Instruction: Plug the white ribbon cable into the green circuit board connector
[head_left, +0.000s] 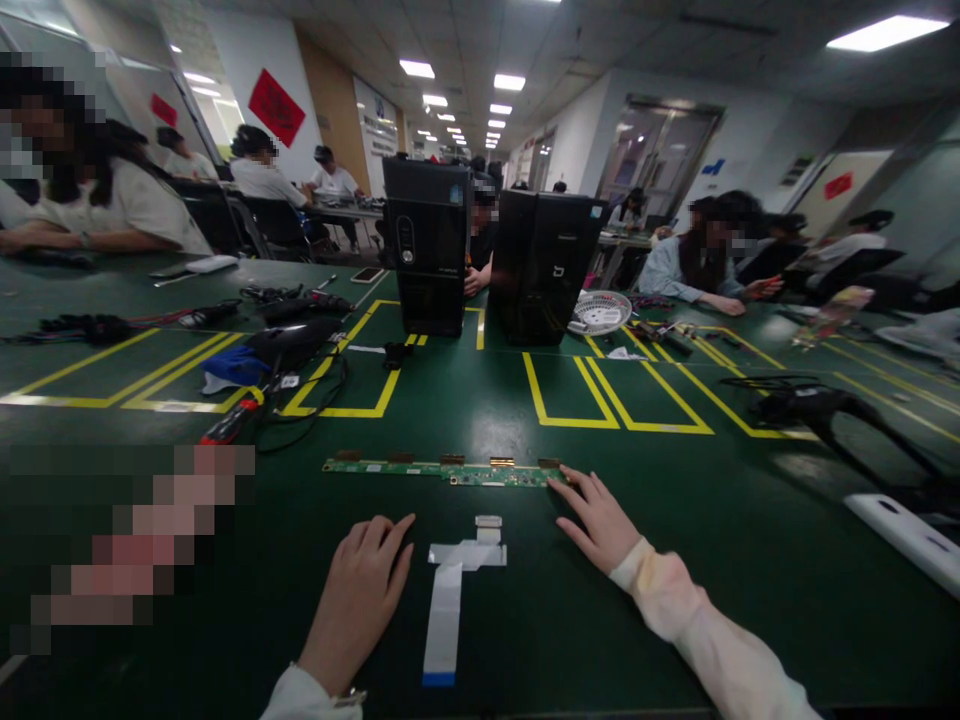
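A long, thin green circuit board [495, 477] lies across the dark green table, with several copper-coloured tabs along its far edge. My right hand [604, 520] has its fingers apart, and its fingertips touch or nearly touch the board's right end. Resting low over the table is my left hand [360, 590], its index finger stretched forward and its thumb apart, holding nothing. Between my hands, a folded white ribbon cable [444, 615] with a blue end lies flat, just short of the board. Its connector end [489, 522] points toward the board.
Two black computer towers [427, 250] [544, 265] stand ahead. On the left are a red-and-black tool handle [231, 422], a blue item [236, 367] and black cables [300, 430]. A white device [904, 540] and a black frame [840, 410] sit right. People sit around.
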